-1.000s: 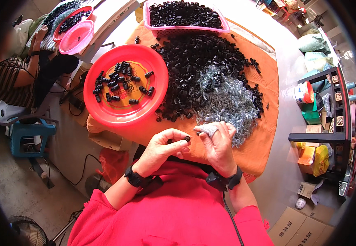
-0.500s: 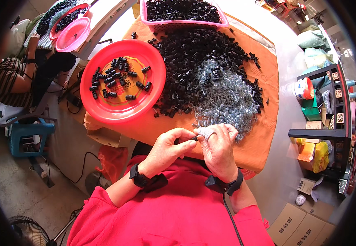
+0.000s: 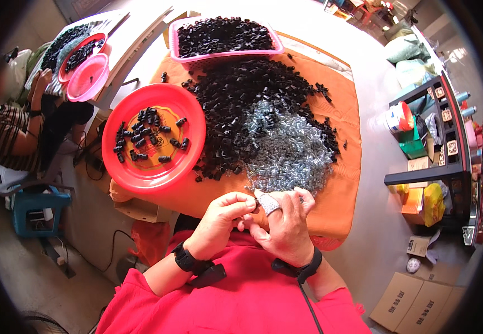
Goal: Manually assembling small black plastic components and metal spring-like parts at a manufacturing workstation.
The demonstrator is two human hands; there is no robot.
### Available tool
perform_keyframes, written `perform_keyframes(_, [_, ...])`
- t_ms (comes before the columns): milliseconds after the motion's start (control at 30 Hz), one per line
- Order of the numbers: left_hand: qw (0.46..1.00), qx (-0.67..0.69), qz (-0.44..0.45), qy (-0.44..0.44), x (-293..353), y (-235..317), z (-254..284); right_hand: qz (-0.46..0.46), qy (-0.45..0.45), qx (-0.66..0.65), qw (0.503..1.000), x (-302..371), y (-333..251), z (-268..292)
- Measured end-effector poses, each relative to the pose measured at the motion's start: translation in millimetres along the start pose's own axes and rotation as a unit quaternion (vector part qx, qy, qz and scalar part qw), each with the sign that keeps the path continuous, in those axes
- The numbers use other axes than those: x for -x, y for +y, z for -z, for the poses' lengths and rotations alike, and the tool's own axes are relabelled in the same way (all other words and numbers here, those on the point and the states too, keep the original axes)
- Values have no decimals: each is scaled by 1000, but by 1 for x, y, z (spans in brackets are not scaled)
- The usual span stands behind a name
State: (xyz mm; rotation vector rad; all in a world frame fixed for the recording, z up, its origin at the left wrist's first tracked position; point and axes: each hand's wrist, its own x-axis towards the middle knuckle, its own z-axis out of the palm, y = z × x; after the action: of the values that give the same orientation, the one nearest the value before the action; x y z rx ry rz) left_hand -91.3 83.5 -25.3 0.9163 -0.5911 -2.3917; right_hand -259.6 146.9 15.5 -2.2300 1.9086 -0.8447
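My left hand [image 3: 219, 220] pinches a small black plastic part [image 3: 256, 208], which looks like a cord lock, between thumb and fingertips. Close against it is my right hand [image 3: 288, 229], fingers curled, a pale wrap [image 3: 268, 203] round the index finger; whatever it grips is hidden. Just beyond my hands a heap of small metal springs [image 3: 288, 161] lies on the orange cloth [image 3: 336, 206]. It runs into a bigger pile of black plastic parts [image 3: 236, 92]. To the left, a red round tray [image 3: 191, 145] holds several black parts on its patterned middle.
At the table's far side stands a pink basket [image 3: 227, 55] full of black parts. Another person [image 3: 16, 131] sits at the left beside a table with a pink bowl [image 3: 88, 78]. A blue stool [image 3: 40, 209] is below. A dark shelf frame [image 3: 425, 175] and cardboard boxes [image 3: 414, 303] are on the right.
The table and its contents sit lower and further left in the picture. My right hand's thumb and index finger have parted from their pinch; my left hand still holds the black part.
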Motion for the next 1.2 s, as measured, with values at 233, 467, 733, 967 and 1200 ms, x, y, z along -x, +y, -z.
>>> perform_keyframes(233, [998, -57, 30, -28, 1, 16, -21, 52, 61, 126, 989, 1, 3, 12])
perform_keyframes(467, [998, -27, 49, -18, 1, 29, -34, 37, 65, 105, 992, 1, 7, 13])
perform_keyframes(733, [993, -96, 62, -12, 2, 31, -35, 77, 49, 129, 987, -4, 17, 21])
perform_keyframes(967, [988, -112, 68, -78, -2, 41, -29, 108, 23, 43, 993, -19, 25, 31])
perform_keyframes(1200, [982, -152, 56, -95, -5, 58, -42, 110, 54, 29, 992, -29, 24, 39])
